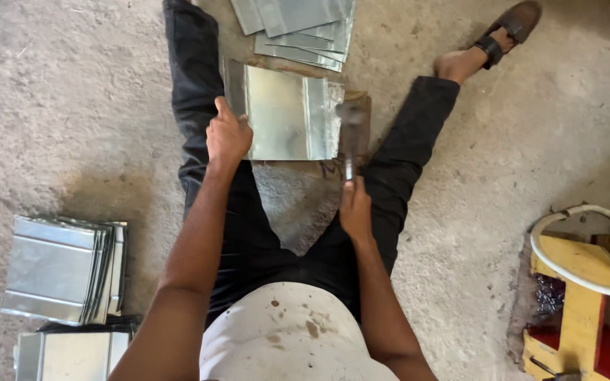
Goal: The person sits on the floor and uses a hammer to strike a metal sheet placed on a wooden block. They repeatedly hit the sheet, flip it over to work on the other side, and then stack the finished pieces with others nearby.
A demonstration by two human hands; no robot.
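Sheet [287, 113]: flat, shiny metal with folded edges, lying between your hands on a block
Left hand [226, 135]: you grip the sheet's near-left edge
Right hand [355, 209]: clenched on a blurred hammer [351, 134], its head at the sheet's right edge
Stacks [65, 268]: similar sheets, left of your left arm

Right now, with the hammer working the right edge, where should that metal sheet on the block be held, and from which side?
Hold the metal sheet by its left edge, coming from the left, as the left hand does. It lies flat on the wooden block between the legs, and the blurred hammer in the right hand is at its right edge, so the left side is probably safest for fingers.
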